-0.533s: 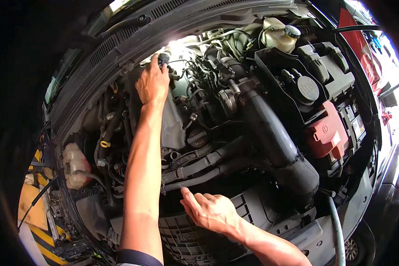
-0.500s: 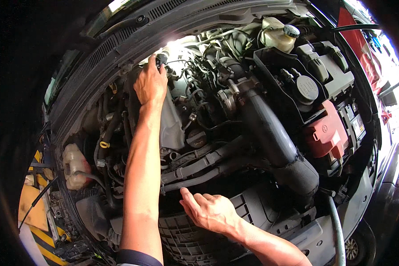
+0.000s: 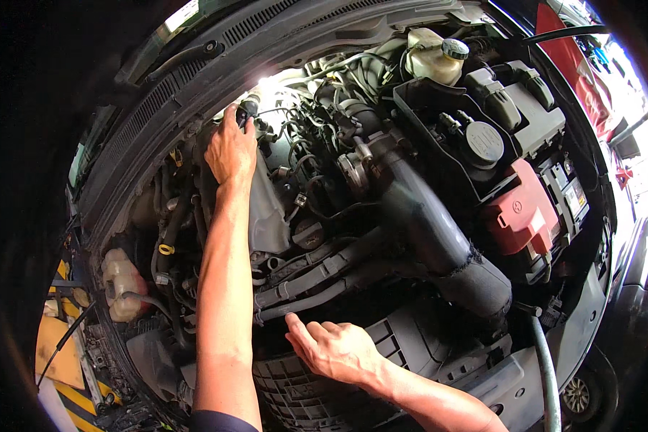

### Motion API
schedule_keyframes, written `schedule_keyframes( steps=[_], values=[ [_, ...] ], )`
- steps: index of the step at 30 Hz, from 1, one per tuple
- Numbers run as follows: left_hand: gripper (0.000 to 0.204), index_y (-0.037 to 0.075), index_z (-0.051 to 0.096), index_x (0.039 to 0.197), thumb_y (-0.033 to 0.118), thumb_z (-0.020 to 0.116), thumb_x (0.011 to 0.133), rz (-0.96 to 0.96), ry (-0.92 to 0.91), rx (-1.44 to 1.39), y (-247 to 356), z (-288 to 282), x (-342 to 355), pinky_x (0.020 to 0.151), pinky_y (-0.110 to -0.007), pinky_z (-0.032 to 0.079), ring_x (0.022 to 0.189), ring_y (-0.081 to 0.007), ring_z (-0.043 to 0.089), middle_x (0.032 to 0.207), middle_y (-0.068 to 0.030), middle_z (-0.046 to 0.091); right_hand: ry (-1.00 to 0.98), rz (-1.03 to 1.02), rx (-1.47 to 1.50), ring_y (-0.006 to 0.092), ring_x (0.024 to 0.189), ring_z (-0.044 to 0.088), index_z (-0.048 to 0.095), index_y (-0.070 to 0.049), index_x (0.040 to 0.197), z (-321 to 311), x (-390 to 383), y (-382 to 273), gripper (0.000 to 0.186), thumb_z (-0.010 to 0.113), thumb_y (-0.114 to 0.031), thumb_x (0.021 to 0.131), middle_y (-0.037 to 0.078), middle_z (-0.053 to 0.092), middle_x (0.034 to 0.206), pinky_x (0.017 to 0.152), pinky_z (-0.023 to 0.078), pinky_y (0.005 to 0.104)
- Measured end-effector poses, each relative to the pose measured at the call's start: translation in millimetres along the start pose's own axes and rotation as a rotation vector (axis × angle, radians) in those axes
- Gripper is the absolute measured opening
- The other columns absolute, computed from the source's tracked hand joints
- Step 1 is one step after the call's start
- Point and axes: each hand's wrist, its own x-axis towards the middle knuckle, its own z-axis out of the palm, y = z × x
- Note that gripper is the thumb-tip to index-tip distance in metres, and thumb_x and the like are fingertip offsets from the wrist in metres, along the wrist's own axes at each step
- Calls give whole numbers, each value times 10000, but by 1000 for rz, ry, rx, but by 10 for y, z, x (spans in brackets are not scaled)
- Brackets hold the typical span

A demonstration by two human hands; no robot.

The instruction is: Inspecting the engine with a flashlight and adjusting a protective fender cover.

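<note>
Deep at the back of the engine bay, just under the cowl grille (image 3: 194, 79), the left hand (image 3: 230, 151) reaches in with its fingers closed around a small dark flashlight (image 3: 246, 111), whose bright glare washes out the hoses and wiring beside it. That flashlight sits high at the rear of the bay, well apart from the right hand (image 3: 335, 351), which rests low at the front on the ribbed black plastic shroud (image 3: 302, 392), fingers loosely spread and holding nothing, the index finger pointing toward a pair of black hoses (image 3: 317, 277) that run across just above it. The light looks small, rigid and light, likely easy to steer with one hand; its smooth barrel could slip in greasy fingers, so a full wrap around the body behind the lens, as now, seems the safest hold. The hoses look rubbery and pliable, better pushed aside along their middle than pulled at the ends. To the right lies a thick black intake duct (image 3: 439, 237), then a black box with a round cap (image 3: 484, 140), a red battery cover (image 3: 522, 216) and a pale reservoir with a green-grey cap (image 3: 432, 61). At the far left a whitish tank (image 3: 119, 284) sits low, with a yellow dipstick ring (image 3: 166, 249) near the left forearm.
</note>
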Motion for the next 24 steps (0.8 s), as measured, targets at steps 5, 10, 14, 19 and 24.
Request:
schedule_keyframes(
  steps=[5, 10, 14, 19, 24],
  values=[
    [421, 161, 562, 1320, 352, 615, 948, -20, 40, -7, 9, -11, -13, 824, -499, 541, 987, -373, 685, 1066, -186, 712, 4, 3, 0, 147, 482, 568, 630, 19, 1176, -16, 10, -3, 348, 652, -229, 933, 17, 492, 605, 415, 477, 295],
    [428, 163, 564, 1319, 371, 612, 948, -50, 72, 1, -19, -10, 8, 825, -499, 541, 991, -373, 685, 1053, -200, 710, -24, 23, 2, 153, 488, 575, 619, 16, 1183, -33, 12, 4, 356, 655, -233, 931, 20, 498, 608, 424, 480, 297],
    [428, 191, 612, 1284, 446, 597, 942, -184, 28, -36, -68, -17, 49, 863, -513, 523, 1028, -393, 675, 1107, -169, 716, 9, 3, -1, 152, 488, 576, 618, 17, 1184, -30, 12, 8, 355, 658, -227, 929, 21, 501, 609, 421, 477, 297],
    [433, 188, 647, 1270, 457, 598, 935, -230, 35, -65, -103, -32, 62, 878, -504, 523, 1030, -392, 676, 1140, -137, 716, -8, 19, 4, 149, 484, 572, 619, 15, 1183, -25, 14, 4, 356, 663, -229, 926, 15, 501, 606, 416, 470, 294],
    [439, 197, 633, 1308, 434, 583, 942, -156, 69, -37, -97, -19, 47, 844, -508, 539, 959, -402, 692, 1012, -200, 725, 30, 5, 12, 149, 464, 551, 620, -10, 1184, -21, 27, -2, 346, 677, -229, 922, 11, 500, 599, 415, 450, 292]
  ],
)
